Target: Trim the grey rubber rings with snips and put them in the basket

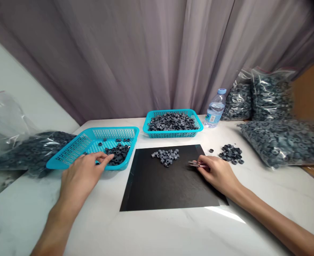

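Observation:
My left hand [86, 170] reaches over the near rim of a turquoise mesh basket [114, 132] on the left. Its fingers are curled and the thumb is drawn in toward them; whatever they pinch is hidden. Small dark grey rings [119, 153] lie heaped in that basket, just beyond the thumb. Over the right part of a black mat [167, 193], my right hand [215, 170] is closed around small metal pliers [195, 164], their jaws pointing left. A loose pile of grey rings [166, 156] rests on the mat's far half, left of the pliers and apart from them.
Another turquoise basket [173, 134], full of rings, stands behind the mat. To its right is a water bottle [215, 110]. A small ring pile [231, 153] lies right of the mat. Filled plastic bags [285, 142] occupy the right side; another bag [31, 149] lies left.

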`<move>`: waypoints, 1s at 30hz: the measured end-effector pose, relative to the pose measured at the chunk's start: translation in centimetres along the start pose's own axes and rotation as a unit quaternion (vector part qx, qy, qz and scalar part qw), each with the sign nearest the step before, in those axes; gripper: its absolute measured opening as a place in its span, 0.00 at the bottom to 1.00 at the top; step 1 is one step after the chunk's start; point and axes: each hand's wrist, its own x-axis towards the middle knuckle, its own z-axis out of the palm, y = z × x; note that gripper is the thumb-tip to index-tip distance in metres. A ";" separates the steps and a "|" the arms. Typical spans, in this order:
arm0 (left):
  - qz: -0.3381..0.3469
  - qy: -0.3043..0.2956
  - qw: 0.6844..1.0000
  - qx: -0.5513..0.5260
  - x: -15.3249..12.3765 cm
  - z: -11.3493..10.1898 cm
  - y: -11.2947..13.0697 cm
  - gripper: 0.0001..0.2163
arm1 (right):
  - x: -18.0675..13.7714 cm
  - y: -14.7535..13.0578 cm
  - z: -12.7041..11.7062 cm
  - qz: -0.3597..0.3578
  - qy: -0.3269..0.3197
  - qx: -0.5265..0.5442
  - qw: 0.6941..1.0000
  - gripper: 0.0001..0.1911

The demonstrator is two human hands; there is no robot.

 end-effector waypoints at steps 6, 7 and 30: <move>0.026 0.040 0.999 0.011 0.2 0.7 -0.9 0.17 | -0.1 0.1 0.2 -0.003 0.004 -0.002 1.000 0.06; 0.031 0.045 0.998 0.010 0.1 0.7 -0.8 0.16 | -0.1 0.1 0.2 -0.003 0.004 -0.002 1.000 0.06; 0.015 0.053 0.998 -0.044 -0.2 0.7 0.5 0.10 | -0.1 0.2 0.1 -0.006 0.002 0.000 1.000 0.06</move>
